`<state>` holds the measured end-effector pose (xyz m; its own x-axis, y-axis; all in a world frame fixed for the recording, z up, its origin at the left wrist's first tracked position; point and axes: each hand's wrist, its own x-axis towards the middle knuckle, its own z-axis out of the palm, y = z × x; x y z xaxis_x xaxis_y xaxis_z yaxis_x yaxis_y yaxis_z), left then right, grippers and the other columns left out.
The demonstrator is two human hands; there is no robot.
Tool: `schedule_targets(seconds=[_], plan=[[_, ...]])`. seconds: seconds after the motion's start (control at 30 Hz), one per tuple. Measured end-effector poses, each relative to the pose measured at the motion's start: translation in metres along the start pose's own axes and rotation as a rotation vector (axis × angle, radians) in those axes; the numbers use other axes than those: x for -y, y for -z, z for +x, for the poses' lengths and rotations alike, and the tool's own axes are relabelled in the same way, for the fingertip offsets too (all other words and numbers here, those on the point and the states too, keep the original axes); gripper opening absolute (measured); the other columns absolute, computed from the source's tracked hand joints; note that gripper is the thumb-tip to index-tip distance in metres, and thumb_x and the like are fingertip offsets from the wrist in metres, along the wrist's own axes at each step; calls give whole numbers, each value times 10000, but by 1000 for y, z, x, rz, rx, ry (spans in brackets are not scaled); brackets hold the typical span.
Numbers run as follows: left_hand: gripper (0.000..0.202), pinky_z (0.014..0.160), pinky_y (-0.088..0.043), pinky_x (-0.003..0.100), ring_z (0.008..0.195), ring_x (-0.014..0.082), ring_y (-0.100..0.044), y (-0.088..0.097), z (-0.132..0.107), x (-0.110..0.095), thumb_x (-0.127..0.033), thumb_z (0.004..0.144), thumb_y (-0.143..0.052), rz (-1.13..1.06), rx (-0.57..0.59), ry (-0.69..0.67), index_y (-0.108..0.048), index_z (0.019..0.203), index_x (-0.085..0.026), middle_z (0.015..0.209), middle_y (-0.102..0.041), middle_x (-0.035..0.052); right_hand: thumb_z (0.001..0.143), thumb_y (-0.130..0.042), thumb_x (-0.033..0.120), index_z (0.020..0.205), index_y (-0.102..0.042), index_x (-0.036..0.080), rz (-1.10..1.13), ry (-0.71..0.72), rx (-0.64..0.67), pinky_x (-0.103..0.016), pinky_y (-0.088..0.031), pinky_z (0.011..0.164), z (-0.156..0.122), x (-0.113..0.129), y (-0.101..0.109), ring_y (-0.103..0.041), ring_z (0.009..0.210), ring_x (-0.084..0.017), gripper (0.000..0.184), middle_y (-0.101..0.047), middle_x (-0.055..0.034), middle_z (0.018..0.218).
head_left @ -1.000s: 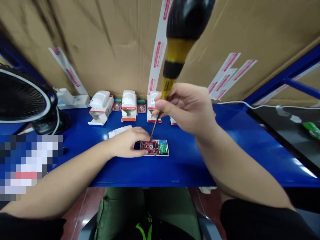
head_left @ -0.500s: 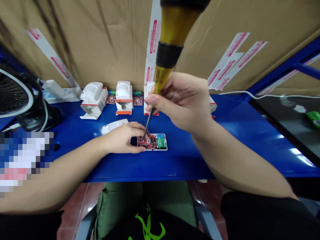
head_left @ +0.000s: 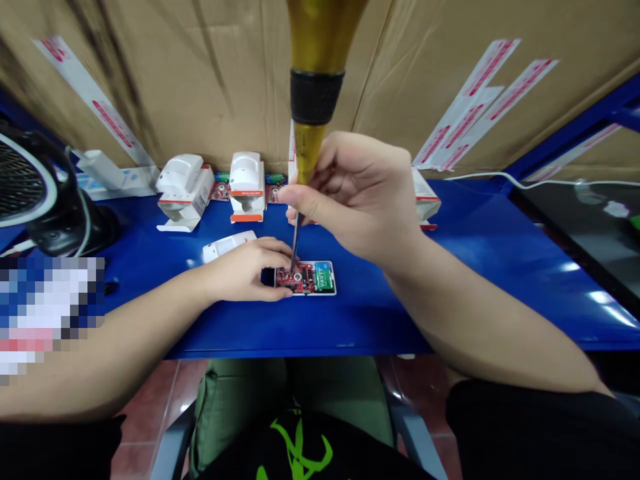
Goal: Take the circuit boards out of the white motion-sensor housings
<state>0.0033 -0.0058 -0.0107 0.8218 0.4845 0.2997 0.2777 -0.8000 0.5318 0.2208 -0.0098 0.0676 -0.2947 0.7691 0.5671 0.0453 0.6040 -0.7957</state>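
Circuit board point(head_left: 300, 279) lies under left hand point(head_left: 241, 272) and screwdriver point(head_left: 309, 113) in right hand point(head_left: 357, 197).

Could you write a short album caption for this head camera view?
Right hand holds a yellow-handled screwdriver to a red circuit board that the left hand steadies on a blue workbench.

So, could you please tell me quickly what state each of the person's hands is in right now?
Left hand: open, resting on the red circuit board.
Right hand: closed, holding a yellow-handled screwdriver.
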Motion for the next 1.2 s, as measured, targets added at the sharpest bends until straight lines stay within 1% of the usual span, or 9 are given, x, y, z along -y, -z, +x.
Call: schedule_targets(seconds=[0.17, 0.3, 0.5, 0.67, 0.8, 0.9, 1.0, 1.1, 1.2], plan=[[162, 996, -633, 450, 1124, 293, -772, 0, 0, -1, -356, 959, -780, 10, 5, 1, -783, 961, -195, 1211, -799, 129, 896, -893, 353, 785, -442, 282, -24, 5, -39, -320, -664, 711, -2, 5, -6, -717, 871, -210, 470, -527, 30, 768], [161, 977, -637, 422, 1059, 276, -781, -1, 1, -1, -353, 942, -798, 9, -15, 4, -780, 917, -195, 1148, -809, 108, 916, -873, 352, 797, -433, 277, -102, 82, -74, -289, -643, 689, -6, 4, -11, -687, 815, -175, 463, -510, 42, 756], [160, 977, -641, 416, 1067, 284, -791, 0, 1, -1, -350, 946, -788, -9, 1, 13, -833, 1006, -209, 1136, -827, 99, 912, -864, 348, 818, -440, 270, -282, 241, -156, -265, -606, 690, -11, 2, -16, -627, 748, -135, 441, -493, 64, 734], [170, 931, -651, 393, 1001, 269, -803, 1, 1, -2, -352, 935, -798, -42, -4, 40, -833, 1018, -209, 1093, -834, 89, 916, -853, 272, 799, -421, 271, -258, 275, -155, -263, -553, 659, -10, 6, -16, -551, 665, -111, 448, -464, 79, 723], [208, 889, -654, 388, 966, 272, -803, 1, 1, -1, -385, 945, -781, -20, 2, 41, -828, 1023, -198, 1069, -832, 96, 900, -855, 221, 791, -417, 270, -186, 273, -114, -261, -505, 628, -8, 8, -16, -480, 625, -104, 454, -453, 87, 713], [240, 906, -654, 408, 1007, 286, -801, 2, 1, 0, -421, 963, -754, 0, 14, 41, -830, 1052, -211, 1097, -830, 97, 913, -867, 284, 794, -425, 270, -139, 241, -63, -277, -487, 622, -9, 10, -16, -458, 614, -108, 458, -477, 82, 714], [237, 905, -653, 406, 1006, 287, -802, 2, 1, 0, -429, 964, -752, 12, 19, 44, -829, 1033, -215, 1089, -830, 94, 942, -848, 387, 799, -451, 270, -155, 186, -35, -287, -510, 631, -9, 10, -14, -482, 638, -123, 438, -515, 63, 739], [212, 911, -648, 392, 1012, 285, -803, 1, 1, -1, -406, 946, -780, 19, 10, 52, -823, 1023, -212, 1104, -833, 92, 947, -839, 358, 808, -494, 263, -124, 164, 12, -286, -543, 648, -8, 10, -12, -526, 696, -137, 384, -521, 48, 765], [198, 965, -636, 386, 1047, 277, -802, 1, 0, -2, -365, 929, -805, 3, 11, 56, -812, 1054, -212, 1133, -838, 80, 963, -824, 325, 805, -539, 243, -59, 152, 75, -277, -570, 667, -5, 9, -7, -577, 754, -141, 337, -529, 37, 790]])
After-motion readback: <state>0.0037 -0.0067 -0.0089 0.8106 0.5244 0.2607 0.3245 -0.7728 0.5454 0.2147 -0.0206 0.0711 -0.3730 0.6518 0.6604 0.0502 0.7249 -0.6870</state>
